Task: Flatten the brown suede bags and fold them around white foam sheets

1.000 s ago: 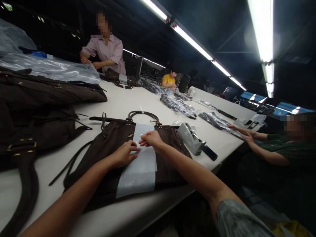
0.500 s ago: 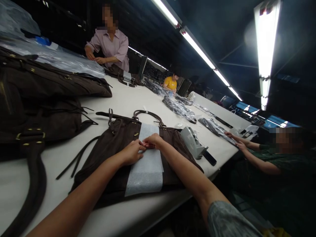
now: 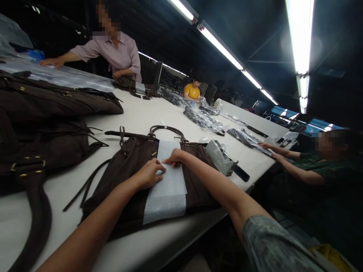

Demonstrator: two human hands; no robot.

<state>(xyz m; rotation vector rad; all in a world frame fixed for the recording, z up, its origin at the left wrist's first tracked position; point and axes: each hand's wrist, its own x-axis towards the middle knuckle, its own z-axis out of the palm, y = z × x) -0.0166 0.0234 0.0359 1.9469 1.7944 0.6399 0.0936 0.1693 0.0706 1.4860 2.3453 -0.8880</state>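
Note:
A dark brown handbag (image 3: 130, 162) lies flat before me on the pale table, its looped handle (image 3: 166, 127) pointing away. Around its middle runs a strip of white foam sheet (image 3: 167, 206). My left hand (image 3: 149, 173) rests on the strip's left edge, fingers bent but a little apart, with nothing visible in them. Just to its right, my right hand (image 3: 173, 156) touches the foam with an outstretched index finger. Its other fingers are curled under, and I cannot make out whether they hold anything. A grey tape dispenser (image 3: 219, 156) stands at the bag's right side.
More brown bags (image 3: 56, 102) are piled at the left. Beyond the dispenser lies a dark phone-like slab (image 3: 241, 173). Plastic-wrapped bags (image 3: 202, 119) lie farther along the table. Co-workers stand at the far left, far end and right, one touching a wrapped bag (image 3: 246, 139).
My hands, earlier with fingertips together over the foam, have come slightly apart, and my right index finger is now extended. The co-worker at far left has stretched an arm out towards the plastic.

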